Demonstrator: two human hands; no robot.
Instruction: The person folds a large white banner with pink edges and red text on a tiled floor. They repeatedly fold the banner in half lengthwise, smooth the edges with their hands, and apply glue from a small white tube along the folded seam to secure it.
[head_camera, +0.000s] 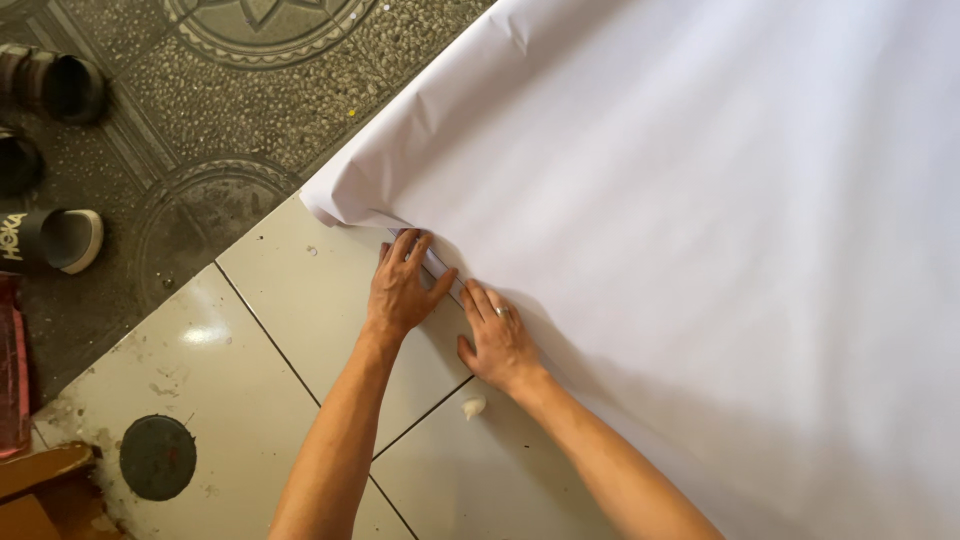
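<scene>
White sheet, huge, spread flat over pale floor tiles, covers most of right side, folded corner near tile edge. Dark patterned floor beyond, black sandals parked far left. Left hand flat, fingers spread, fingertips on sheet's folded edge, gripping nothing. Right hand just beside it, palm down on sheet, fingers loosely spread, ring on one. Small white scrap on tile below right wrist.

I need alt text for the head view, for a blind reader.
Two bare hands, left hand and right hand, press the folded edge of a large white sheet onto a pale tiled floor. Dark sandals lie far left.
</scene>
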